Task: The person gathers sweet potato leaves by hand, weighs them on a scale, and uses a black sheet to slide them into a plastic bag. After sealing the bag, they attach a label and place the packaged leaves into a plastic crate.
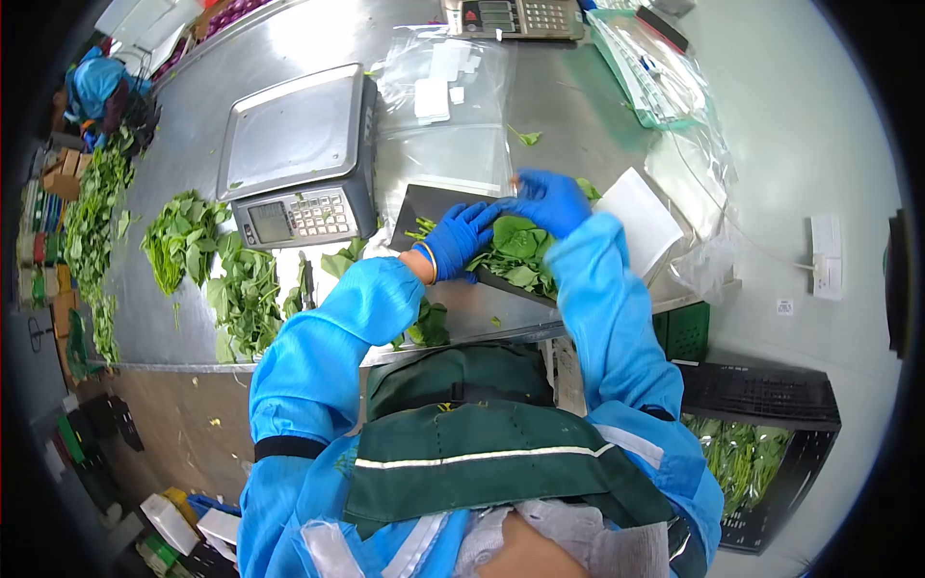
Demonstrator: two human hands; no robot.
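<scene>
My left hand (pixel 461 241), in a blue glove with a yellow band at the wrist, is closed over the stem side of a bunch of leafy greens (pixel 520 252). Those greens lie on a black board or tray (pixel 424 204), with the leaves toward the right. Just above the leaves is my right hand (pixel 551 200), also gloved, its fingers curled and pointing left near the left fingertips. A small brownish bit shows at its fingers, too small to name.
Left of my hands stands a weighing scale (pixel 299 135). Clear plastic bags (pixel 443 144) lie behind the board, and white paper (pixel 638 217) lies to the right. Loose greens (pixel 241 299) are at the left. Below right is a black crate (pixel 771 395) of bagged greens. Another person (pixel 101 87) is far left.
</scene>
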